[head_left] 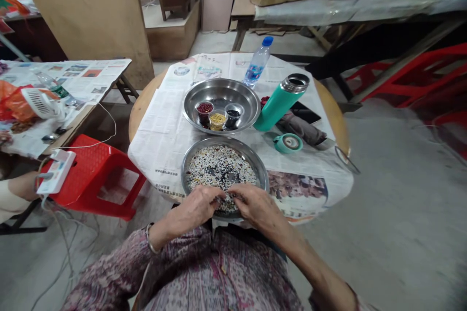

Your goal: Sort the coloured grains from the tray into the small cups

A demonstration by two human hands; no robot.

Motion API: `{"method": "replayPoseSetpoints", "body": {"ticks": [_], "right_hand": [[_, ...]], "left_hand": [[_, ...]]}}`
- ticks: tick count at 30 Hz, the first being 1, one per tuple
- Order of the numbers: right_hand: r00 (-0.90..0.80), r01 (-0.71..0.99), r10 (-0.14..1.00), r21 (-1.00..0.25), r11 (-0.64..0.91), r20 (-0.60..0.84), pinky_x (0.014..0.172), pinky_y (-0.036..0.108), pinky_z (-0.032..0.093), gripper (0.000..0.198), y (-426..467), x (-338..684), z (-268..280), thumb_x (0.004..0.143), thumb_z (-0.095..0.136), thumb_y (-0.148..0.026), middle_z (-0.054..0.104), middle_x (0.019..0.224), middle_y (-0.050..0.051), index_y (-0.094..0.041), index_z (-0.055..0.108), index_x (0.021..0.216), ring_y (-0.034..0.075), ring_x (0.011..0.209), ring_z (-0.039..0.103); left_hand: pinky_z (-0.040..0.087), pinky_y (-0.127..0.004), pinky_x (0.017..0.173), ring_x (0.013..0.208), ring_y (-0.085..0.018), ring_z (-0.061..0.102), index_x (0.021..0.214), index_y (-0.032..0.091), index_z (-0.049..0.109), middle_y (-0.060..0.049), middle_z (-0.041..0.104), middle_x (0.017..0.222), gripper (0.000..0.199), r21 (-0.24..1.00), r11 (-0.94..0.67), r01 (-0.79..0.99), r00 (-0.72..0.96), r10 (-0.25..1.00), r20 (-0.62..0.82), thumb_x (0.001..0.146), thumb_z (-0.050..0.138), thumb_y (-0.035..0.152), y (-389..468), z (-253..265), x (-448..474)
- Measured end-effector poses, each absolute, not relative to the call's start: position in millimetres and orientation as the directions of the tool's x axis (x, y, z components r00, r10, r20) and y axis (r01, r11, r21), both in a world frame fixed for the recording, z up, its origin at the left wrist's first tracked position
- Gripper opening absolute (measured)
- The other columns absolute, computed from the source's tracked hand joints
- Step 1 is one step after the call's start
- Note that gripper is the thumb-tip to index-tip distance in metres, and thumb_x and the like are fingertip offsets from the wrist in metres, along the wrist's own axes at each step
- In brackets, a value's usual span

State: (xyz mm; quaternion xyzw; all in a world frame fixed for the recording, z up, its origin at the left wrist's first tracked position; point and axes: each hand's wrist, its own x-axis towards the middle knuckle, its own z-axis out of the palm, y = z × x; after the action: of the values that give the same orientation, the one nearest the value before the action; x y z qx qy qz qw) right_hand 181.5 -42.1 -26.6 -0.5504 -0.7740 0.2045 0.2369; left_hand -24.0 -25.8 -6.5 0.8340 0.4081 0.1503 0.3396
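With left hand [200, 204] and right hand [255, 205] curled over the near pan [261, 170], whether pinching we cannot tell, we should work the grains [222, 157] gently.

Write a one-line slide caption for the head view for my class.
Left hand and right hand over mixed grains in a metal dish; beyond, three cups in a steel bowl.

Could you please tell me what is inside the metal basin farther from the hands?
Three small cups stand inside the basin, holding dark red grains, yellow grains and black grains. What lies directly beneath them is covered, so I cannot see it.
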Motion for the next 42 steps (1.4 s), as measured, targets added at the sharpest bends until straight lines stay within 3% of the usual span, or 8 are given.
{"method": "replayPoseSetpoints", "body": {"ticks": [3, 7, 11, 18, 26, 36, 40, 42], "right_hand": [[-0.282, 0.813, 0.942, -0.477, 0.335, 0.180, 0.085, 0.031, 0.051, 0.026, -45, 190, -26, 0.084, 0.049, -0.009, 0.073, 0.099, 0.008, -0.020, 0.070, 0.097, 0.021, 0.095, 0.068], [-0.379, 0.845, 0.922, -0.378, 0.377, 0.072, 0.073, 0.029, 0.048, 0.023, -43, 195, -25, 0.085, 0.049, -0.009, 0.069, 0.080, 0.004, -0.022, 0.068, 0.079, 0.019, 0.080, 0.065], [-0.486, 0.785, 0.870, -0.398, 0.476, 0.080, 0.078, 0.029, 0.048, 0.025, -43, 190, -36, 0.084, 0.050, -0.005, 0.070, 0.083, 0.003, -0.023, 0.068, 0.085, 0.018, 0.084, 0.064], [-0.374, 0.848, 0.920, -0.360, 0.390, 0.117, 0.082, 0.033, 0.049, 0.021, -21, 184, -40, 0.089, 0.050, -0.011, 0.068, 0.085, 0.006, -0.022, 0.066, 0.083, 0.021, 0.088, 0.064], [-0.208, 0.881, 0.960, -0.391, 0.267, 0.188, 0.091, 0.037, 0.048, 0.027, 11, 179, -42, 0.084, 0.054, -0.020, 0.069, 0.105, 0.013, -0.016, 0.065, 0.108, 0.026, 0.103, 0.062], [-0.087, 0.793, 0.987, -0.609, -0.014, -0.136, 0.065, 0.027, 0.041, 0.016, 25, 170, -19, 0.075, 0.054, -0.020, 0.070, 0.070, 0.004, -0.018, 0.070, 0.078, 0.018, 0.069, 0.064], [-0.141, 0.749, 0.989, -0.658, 0.071, -0.054, 0.069, 0.029, 0.047, 0.020, -6, 168, -24, 0.076, 0.053, -0.019, 0.073, 0.076, 0.004, -0.019, 0.071, 0.085, 0.019, 0.072, 0.066], [-0.214, 0.729, 0.975, -0.656, 0.195, 0.053, 0.078, 0.031, 0.051, 0.023, -26, 168, -34, 0.079, 0.052, -0.017, 0.075, 0.088, 0.007, -0.019, 0.071, 0.091, 0.021, 0.083, 0.069]], "left_hand": [[0.047, -0.035, 0.099, 0.105, -0.019, 0.060, 0.112, 0.020, 0.062, -0.006, 0.066, 0.111, 0.027, 0.581, -0.504, 0.639, 0.623, 0.783, -0.006, 0.094, 0.046, 0.008, -33, -3, -32], [0.048, -0.032, 0.089, 0.094, -0.019, 0.058, 0.091, 0.018, 0.063, -0.005, 0.064, 0.096, 0.016, 0.460, -0.537, 0.707, 0.656, 0.740, -0.145, 0.096, 0.048, 0.015, -30, 2, -30], [0.046, -0.031, 0.084, 0.094, -0.019, 0.057, 0.087, 0.019, 0.063, -0.004, 0.064, 0.093, 0.017, 0.470, -0.539, 0.699, 0.686, 0.692, -0.225, 0.097, 0.049, 0.018, -21, 0, -20], [0.047, -0.034, 0.088, 0.095, -0.020, 0.055, 0.090, 0.018, 0.061, -0.006, 0.060, 0.096, 0.018, 0.424, -0.528, 0.736, 0.634, 0.757, -0.158, 0.095, 0.046, 0.011, 3, -6, -13], [0.046, -0.045, 0.102, 0.109, -0.027, 0.051, 0.103, 0.013, 0.060, -0.013, 0.057, 0.114, 0.019, 0.472, -0.553, 0.686, 0.623, 0.782, 0.010, 0.084, 0.060, 0.010, 40, -12, 6], [0.048, -0.029, 0.076, 0.076, -0.019, 0.062, 0.090, 0.011, 0.072, -0.006, 0.069, 0.076, 0.016, 0.651, -0.298, 0.698, 0.474, 0.874, -0.108, 0.078, 0.062, 0.010, 56, -18, 13], [0.048, -0.029, 0.078, 0.078, -0.018, 0.062, 0.097, 0.014, 0.071, -0.004, 0.070, 0.080, 0.020, 0.672, -0.317, 0.670, 0.516, 0.849, -0.113, 0.082, 0.059, 0.011, 27, -9, -4], [0.047, -0.031, 0.089, 0.092, -0.019, 0.062, 0.104, 0.015, 0.068, -0.006, 0.070, 0.097, 0.022, 0.649, -0.392, 0.652, 0.572, 0.816, -0.081, 0.085, 0.057, 0.011, 7, -7, -13]]}}
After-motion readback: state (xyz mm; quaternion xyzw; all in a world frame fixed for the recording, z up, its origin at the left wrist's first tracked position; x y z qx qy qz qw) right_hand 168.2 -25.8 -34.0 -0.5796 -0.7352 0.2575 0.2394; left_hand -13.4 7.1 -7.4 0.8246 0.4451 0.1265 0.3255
